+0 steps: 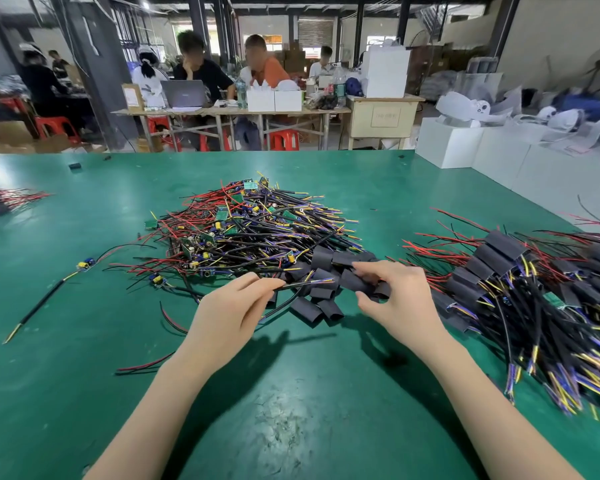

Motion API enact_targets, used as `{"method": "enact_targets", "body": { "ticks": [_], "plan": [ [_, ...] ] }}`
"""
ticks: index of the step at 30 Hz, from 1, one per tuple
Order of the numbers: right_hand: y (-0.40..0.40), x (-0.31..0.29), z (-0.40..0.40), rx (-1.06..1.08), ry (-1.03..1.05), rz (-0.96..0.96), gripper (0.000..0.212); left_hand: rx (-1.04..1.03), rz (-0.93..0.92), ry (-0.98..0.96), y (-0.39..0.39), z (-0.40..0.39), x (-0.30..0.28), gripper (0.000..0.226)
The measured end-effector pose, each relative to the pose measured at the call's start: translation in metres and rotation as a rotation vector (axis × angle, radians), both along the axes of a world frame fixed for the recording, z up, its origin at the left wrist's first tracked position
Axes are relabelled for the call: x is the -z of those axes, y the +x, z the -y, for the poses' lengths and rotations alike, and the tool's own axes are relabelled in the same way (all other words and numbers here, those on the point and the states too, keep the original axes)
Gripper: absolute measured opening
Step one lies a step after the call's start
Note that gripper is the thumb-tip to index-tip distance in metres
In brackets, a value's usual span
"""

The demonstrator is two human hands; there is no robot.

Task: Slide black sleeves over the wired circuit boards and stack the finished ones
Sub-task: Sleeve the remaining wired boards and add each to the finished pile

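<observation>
Your left hand [234, 306] is pinching a black cable [293, 285] with striped wire tips, while your right hand [394, 299] is curling its fingers over the loose sleeves [321, 308] — flat, matte black tubes. Pick one, squeeze it open, and thread the wires through first. Bare boards [257, 230] are lying in a tangle beyond on the green table [84, 306]; finished ones [520, 296] are stacking at your right.

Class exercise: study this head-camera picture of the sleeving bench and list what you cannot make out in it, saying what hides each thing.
1. Left hand: it pinches a black cable; whether a board hangs on it is hidden by the palm.
2. Right hand: its grip among the loose black sleeves is hidden by its own fingers.
3. Finished pile: cut off by the right edge.
4. Unsleeved pile: lower boards buried under wires.
</observation>
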State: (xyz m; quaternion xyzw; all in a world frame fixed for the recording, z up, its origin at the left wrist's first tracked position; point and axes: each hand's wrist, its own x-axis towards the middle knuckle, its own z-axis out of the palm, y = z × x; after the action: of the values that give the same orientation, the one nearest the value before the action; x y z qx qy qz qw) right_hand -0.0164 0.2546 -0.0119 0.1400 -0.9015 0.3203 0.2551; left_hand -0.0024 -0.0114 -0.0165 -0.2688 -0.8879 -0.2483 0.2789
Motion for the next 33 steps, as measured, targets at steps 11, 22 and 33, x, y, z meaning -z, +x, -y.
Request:
{"method": "enact_targets", "body": {
  "ticks": [11,22,33],
  "plan": [
    [0.008,-0.005,0.008,-0.142,0.013,-0.131,0.037,0.036,0.089,0.049,0.003,0.0,-0.005,0.025],
    [0.016,-0.001,0.028,-0.262,0.378,-0.135,0.046,0.234,0.284,0.114,0.01,-0.023,-0.002,0.032],
    [0.015,0.001,0.019,-0.21,0.412,-0.049,0.038,0.051,0.564,-0.21,-0.007,0.032,-0.005,0.031]
  ]
}}
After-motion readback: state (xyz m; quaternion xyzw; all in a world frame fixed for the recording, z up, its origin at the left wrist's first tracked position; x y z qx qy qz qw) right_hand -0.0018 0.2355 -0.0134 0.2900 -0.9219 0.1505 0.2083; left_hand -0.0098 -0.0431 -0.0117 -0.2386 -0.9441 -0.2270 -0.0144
